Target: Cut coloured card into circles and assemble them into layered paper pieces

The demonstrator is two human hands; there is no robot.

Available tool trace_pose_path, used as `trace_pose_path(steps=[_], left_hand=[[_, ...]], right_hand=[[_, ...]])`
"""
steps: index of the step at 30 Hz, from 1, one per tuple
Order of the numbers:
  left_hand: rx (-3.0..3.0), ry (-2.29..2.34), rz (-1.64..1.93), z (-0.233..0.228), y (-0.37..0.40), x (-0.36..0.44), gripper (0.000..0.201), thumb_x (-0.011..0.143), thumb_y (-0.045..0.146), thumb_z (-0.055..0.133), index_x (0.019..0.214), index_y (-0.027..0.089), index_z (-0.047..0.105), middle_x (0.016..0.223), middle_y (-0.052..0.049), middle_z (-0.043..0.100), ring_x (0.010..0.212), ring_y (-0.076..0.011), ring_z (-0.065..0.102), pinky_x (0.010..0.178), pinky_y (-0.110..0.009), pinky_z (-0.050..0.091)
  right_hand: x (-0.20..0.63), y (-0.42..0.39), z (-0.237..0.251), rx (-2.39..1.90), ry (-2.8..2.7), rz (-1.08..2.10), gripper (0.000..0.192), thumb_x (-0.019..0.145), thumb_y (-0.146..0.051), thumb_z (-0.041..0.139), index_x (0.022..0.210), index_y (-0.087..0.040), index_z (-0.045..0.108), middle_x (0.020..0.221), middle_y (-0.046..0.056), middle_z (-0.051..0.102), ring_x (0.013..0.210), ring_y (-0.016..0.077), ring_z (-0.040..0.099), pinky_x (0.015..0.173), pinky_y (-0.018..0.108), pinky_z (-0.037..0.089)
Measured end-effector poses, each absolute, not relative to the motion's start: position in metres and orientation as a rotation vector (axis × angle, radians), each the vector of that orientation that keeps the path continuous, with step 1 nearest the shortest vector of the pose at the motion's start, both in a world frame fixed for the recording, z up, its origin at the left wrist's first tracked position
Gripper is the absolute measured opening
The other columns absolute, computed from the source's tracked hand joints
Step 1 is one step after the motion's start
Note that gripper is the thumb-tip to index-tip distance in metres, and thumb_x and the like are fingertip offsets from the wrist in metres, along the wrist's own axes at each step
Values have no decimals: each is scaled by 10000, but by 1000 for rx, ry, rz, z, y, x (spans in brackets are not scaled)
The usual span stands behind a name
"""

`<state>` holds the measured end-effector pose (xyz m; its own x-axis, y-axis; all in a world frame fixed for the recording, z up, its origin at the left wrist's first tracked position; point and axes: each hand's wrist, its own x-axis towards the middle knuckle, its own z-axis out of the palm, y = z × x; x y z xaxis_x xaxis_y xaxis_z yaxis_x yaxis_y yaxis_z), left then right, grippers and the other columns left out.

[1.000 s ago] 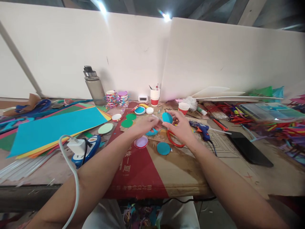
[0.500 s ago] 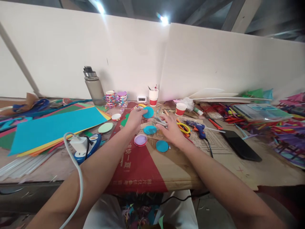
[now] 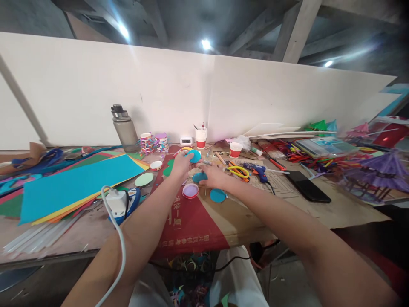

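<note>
My left hand [image 3: 181, 166] pinches a round blue paper disc [image 3: 193, 156] between thumb and fingers, raised a little over the cardboard. My right hand [image 3: 213, 175] reaches over a second blue disc [image 3: 198, 177] lying on the cardboard. Its thumb and fingers are apart at that disc's right edge; I cannot tell whether they touch it. Scissors [image 3: 207, 162] lie just beyond the right fingers, partly hidden. Closer to me are a shallow cup piece with a lilac disc [image 3: 191, 191] inside and another blue disc [image 3: 217, 195].
Blue paper sheets [image 3: 79, 181], a power strip [image 3: 132, 200] and a bottle [image 3: 124, 132] stand left. A white cable crosses my left forearm. To the right are a glue gun [image 3: 260, 170], yellow-handled pliers [image 3: 239, 171], a phone [image 3: 308, 186] and a paper cup [image 3: 235, 150].
My right hand has moved left, away from the scissors, to the blue disc on the cardboard. My left hand keeps its disc. The camera view has tilted up and shifted right.
</note>
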<state>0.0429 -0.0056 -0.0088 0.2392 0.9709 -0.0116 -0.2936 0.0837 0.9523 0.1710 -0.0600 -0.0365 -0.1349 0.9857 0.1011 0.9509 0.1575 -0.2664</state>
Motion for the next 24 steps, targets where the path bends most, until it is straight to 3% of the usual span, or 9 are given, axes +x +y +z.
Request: trace_pose_path(steps=[4, 8, 12, 18, 24], left_hand=[[1047, 844, 1131, -8, -6, 42, 66, 846, 114, 537, 898, 144, 567, 713, -34, 678, 610, -145, 673, 541, -220, 483], [1032, 829, 1162, -10, -6, 40, 74, 851, 102, 544, 905, 140, 579, 757, -38, 688, 639, -144, 684, 541, -214, 488], [985, 819, 1149, -15, -7, 42, 51, 870, 116, 552, 884, 119, 601, 780, -64, 692, 636, -143, 679, 551, -221, 497], [912, 711, 1084, -21, -11, 54, 42, 866, 141, 594, 833, 130, 617, 747, -61, 677, 635, -134, 640, 590, -239, 493], [1102, 588, 1128, -25, -14, 60, 201, 687, 280, 812, 765, 151, 679, 795, -23, 676, 700, -105, 562, 653, -226, 432]], right_hand=[[173, -56, -38, -1847, -2154, 226, 588, 731, -285, 781, 1278, -206, 581, 1196, 130, 673, 1168, 345, 568, 961, 482, 435], [189, -48, -39, -1712, -2038, 250, 685, 731, -280, 774, 1355, -208, 503, 1181, 101, 655, 1039, 234, 620, 876, 371, 492], [206, -41, -49, -1446, -1492, 357, 679, 659, -261, 782, 1291, -201, 540, 1165, 97, 625, 920, 206, 617, 838, 393, 515], [215, -44, -49, -920, -1044, 903, 453, 635, -414, 820, 1012, -224, 658, 1045, 43, 678, 900, 174, 633, 831, 347, 534], [211, -56, -32, -701, -1010, 1269, 348, 636, -402, 860, 890, -219, 708, 994, 22, 736, 893, 157, 661, 847, 317, 568]])
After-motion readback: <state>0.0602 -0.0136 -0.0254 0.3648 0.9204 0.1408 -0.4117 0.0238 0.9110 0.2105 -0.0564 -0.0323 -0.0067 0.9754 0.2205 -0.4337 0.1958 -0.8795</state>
